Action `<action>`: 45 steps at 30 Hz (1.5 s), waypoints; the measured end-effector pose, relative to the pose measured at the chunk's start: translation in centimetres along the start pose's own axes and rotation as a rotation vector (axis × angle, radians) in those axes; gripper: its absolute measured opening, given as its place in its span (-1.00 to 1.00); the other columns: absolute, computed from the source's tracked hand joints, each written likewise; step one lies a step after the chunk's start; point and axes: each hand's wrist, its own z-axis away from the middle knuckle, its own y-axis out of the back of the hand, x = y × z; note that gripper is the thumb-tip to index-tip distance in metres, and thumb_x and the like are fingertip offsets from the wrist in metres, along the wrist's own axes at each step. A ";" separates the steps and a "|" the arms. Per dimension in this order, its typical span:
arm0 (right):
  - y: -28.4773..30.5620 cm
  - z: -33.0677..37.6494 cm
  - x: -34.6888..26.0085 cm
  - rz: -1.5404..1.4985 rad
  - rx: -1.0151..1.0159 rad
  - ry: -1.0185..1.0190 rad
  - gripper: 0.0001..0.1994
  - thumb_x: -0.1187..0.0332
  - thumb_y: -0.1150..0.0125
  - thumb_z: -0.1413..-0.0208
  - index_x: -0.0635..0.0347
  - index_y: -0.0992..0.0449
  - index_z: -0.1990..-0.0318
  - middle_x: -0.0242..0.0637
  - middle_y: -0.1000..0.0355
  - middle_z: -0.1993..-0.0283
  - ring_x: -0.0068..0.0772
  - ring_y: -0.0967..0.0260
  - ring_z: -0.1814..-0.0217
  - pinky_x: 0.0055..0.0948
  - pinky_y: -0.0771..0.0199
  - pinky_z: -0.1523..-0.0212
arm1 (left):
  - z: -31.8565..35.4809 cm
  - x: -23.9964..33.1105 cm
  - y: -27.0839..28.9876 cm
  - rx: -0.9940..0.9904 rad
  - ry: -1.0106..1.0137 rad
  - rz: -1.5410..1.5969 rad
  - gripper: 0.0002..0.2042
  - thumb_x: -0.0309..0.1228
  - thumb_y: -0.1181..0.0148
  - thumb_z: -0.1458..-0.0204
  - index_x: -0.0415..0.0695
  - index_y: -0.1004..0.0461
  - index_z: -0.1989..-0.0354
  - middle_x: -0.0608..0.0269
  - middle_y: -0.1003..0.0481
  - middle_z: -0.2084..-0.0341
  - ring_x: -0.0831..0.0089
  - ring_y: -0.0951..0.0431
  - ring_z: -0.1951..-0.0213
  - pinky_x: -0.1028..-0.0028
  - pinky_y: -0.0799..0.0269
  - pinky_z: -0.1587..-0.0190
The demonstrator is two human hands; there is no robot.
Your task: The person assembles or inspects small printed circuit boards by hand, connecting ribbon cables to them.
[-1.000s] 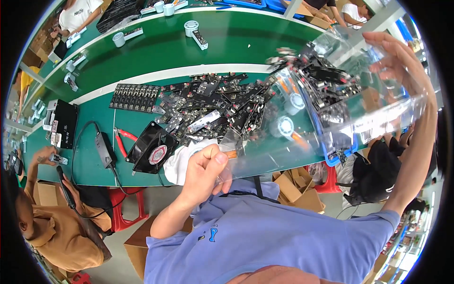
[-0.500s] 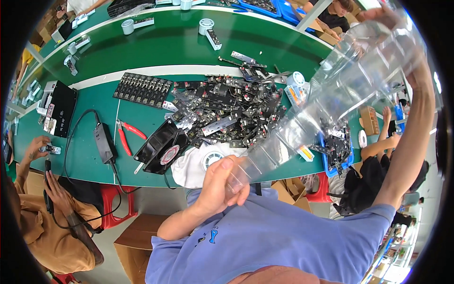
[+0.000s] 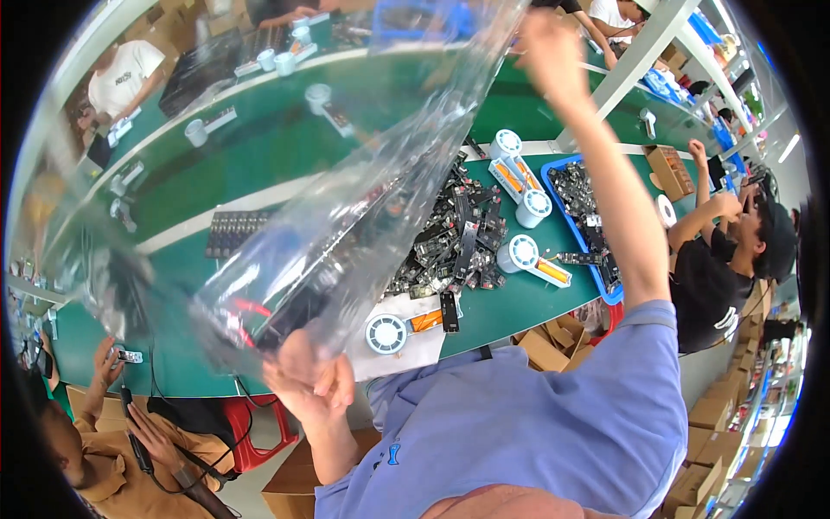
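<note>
Spreading a large, clear, crinkled plastic bag point(image 3: 380, 199) across left and centre of the frame, between hands set well apart. Meeting its top end at upper centre with the right hand point(image 3: 553, 56), blurring there; cannot tell how tightly gripping. Touching its lower edge, lower left of centre, with the half-curled left hand point(image 3: 311, 381); cannot tell whether clamping. Partly veiling a heap of narrow black circuit boards point(image 3: 458, 238) on a green tabletop point(image 3: 484, 318). Crossing, with right forearm, before a blue rectangular plastic tray point(image 3: 613, 298) right of centre.
</note>
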 end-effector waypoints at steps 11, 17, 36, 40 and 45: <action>-25.1 8.2 1.2 0.277 -0.885 -0.036 -0.15 -0.24 -0.22 -0.21 0.10 -0.24 -0.51 0.07 -0.09 -0.59 0.38 0.04 -0.63 0.39 -0.18 -0.46 | -0.4 0.2 -3.4 0.223 -0.134 0.357 -0.41 0.16 -0.01 -0.39 -0.06 -0.21 0.55 0.32 -0.23 0.74 0.41 -0.12 0.80 0.49 -0.08 0.87; -25.0 8.0 4.2 0.038 -0.769 0.272 -0.59 0.27 -0.28 -0.26 0.32 -0.45 -0.17 0.13 -0.55 -0.10 0.24 -0.50 -0.21 0.09 -0.54 -0.20 | -0.8 0.3 -1.2 0.269 -0.117 0.449 -0.39 0.24 -0.03 -0.34 0.01 -0.18 0.59 0.35 -0.20 0.78 0.44 -0.04 0.85 0.46 0.04 0.88; -16.9 7.5 6.7 0.419 -0.672 -0.077 -0.63 0.47 -0.23 -0.17 0.39 -0.48 -0.13 0.33 -0.41 -0.24 0.37 -0.46 -0.26 0.11 -0.55 -0.26 | -0.6 0.4 0.1 0.152 -0.108 0.322 -0.44 0.11 -0.17 -0.34 0.00 -0.18 0.56 0.38 -0.18 0.74 0.46 -0.06 0.82 0.48 -0.07 0.85; -19.3 8.2 8.6 0.363 -0.724 -0.040 -0.62 0.56 -0.23 -0.11 0.26 -0.52 -0.13 0.18 -0.50 -0.20 0.30 -0.47 -0.27 0.05 -0.56 -0.26 | -0.2 0.2 -2.3 0.392 -0.255 0.511 -0.44 0.15 -0.12 -0.35 0.00 -0.19 0.56 0.35 -0.21 0.75 0.42 -0.09 0.82 0.47 -0.06 0.86; -15.4 9.0 6.8 0.109 -0.563 0.058 -0.67 0.60 -0.20 -0.05 0.33 -0.50 -0.02 0.26 -0.54 -0.07 0.27 -0.48 -0.26 0.06 -0.54 -0.22 | 0.9 0.5 1.3 0.046 -0.031 0.401 -0.41 0.22 -0.02 -0.35 -0.02 -0.23 0.55 0.28 -0.28 0.75 0.36 -0.13 0.81 0.45 -0.02 0.84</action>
